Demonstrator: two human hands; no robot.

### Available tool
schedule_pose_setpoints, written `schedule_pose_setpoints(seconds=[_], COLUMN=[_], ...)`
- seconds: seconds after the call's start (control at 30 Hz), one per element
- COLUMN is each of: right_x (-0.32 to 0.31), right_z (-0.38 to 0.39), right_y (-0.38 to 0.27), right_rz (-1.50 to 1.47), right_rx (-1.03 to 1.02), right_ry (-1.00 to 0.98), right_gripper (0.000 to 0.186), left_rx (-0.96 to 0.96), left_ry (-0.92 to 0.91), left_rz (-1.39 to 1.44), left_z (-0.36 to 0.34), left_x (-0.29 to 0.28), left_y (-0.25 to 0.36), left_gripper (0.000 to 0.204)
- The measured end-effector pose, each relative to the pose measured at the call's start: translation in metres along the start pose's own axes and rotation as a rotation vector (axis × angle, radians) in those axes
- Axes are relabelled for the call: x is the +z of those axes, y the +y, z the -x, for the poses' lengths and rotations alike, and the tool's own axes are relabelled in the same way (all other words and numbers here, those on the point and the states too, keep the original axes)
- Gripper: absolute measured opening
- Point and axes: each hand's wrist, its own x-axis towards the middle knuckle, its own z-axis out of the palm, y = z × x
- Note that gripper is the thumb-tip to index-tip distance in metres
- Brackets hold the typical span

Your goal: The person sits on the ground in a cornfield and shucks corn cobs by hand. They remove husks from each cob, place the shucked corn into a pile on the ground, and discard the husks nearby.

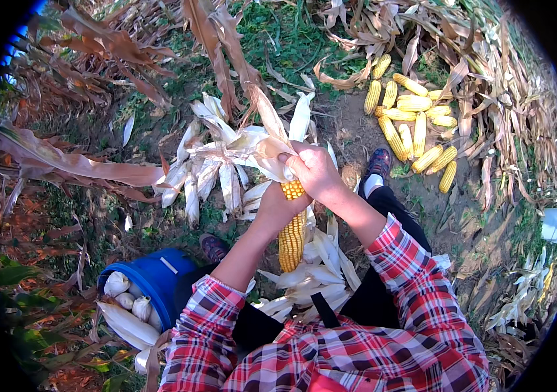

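A yellow ear of corn (291, 243) hangs in front of me, its kernels bare on the lower part. My left hand (274, 208) is wrapped round the ear's middle. Just above it, my right hand (316, 171) is closed on the pale husk (272, 155) at the ear's upper end. The fingers of both hands hide part of the cob. Stripped husks (216, 163) lie on the ground beyond my left hand, and more loose husks (321, 268) are heaped between my legs.
Several bare yellow ears (416, 117) are piled on the soil at the far right. A blue bucket (177, 268) with pale, husk-covered ears (125, 302) stands at my left. Dry corn stalks (514, 98) border the right side; a long dry leaf (82, 157) reaches in from the left.
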Motion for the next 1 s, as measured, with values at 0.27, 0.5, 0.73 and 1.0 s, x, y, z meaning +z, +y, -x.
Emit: schedule_pose_setpoints(seconds=[0.27, 0.5, 0.73, 1.0], right_x=[0.013, -0.030, -0.045, -0.004], right_z=[0.001, -0.023, -0.017, -0.013], right_y=[0.001, 0.011, 0.006, 0.013], right_rz=[-0.565, -1.924, -0.816, -0.735], right_rx=[0.025, 0.387, 0.272, 0.274], right_ry=[0.038, 0.006, 0.094, -0.158], right_gripper=[0.015, 0.013, 0.041, 0.051], left_rx=[-0.159, -0.122, 0.025, 0.051], left_ry=[-0.086, -0.097, 0.101, 0.072], left_rz=[0.385, 0.547, 0.370, 0.167], left_z=[0.003, 0.011, 0.016, 0.013], left_x=[0.002, -0.002, -0.024, -0.012], left_y=[0.013, 0.003, 0.002, 0.010], left_gripper=[0.034, 0.032, 0.040, 0.047])
